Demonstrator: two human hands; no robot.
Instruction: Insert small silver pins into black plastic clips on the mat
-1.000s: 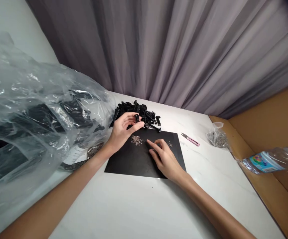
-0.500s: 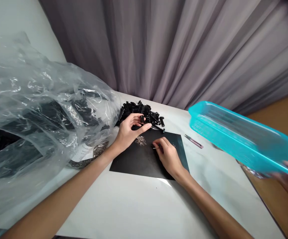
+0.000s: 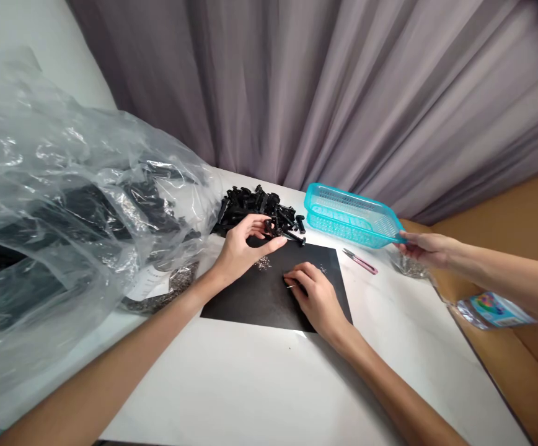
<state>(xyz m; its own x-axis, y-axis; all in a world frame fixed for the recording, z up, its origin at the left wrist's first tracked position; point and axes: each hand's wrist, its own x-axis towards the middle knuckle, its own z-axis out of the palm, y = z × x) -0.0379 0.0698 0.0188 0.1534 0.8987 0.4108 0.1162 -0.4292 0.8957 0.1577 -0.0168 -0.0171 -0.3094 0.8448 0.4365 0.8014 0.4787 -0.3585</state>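
Note:
My left hand [image 3: 245,244] is at the near edge of a heap of black plastic parts [image 3: 250,201]. Its thumb stands apart from its fingers, and a black part shows beside the fingertips; no firm grip on it is visible. Over the black mat [image 3: 250,303], my right hand [image 3: 315,297] is closed in a pinch. A thin, shiny metal pin [image 3: 290,286] sticks out from its fingers. Between the hands lies a small scatter of tiny metal pieces [image 3: 263,264], and a few more bits [image 3: 323,269] lie beyond my right hand.
Another person's hand [image 3: 420,246] holds a turquoise basket [image 3: 366,238] at the back right. Thread snips [image 3: 360,261] lie beside the mat. A large clear plastic bag [image 3: 64,179] fills the left, next to a labelled bag of small metal pieces [image 3: 183,279]. A blue-labelled package [image 3: 496,310] sits right.
The other person's hand has brought the turquoise basket left and back, to the far side of the table. My hands have stayed almost in place.

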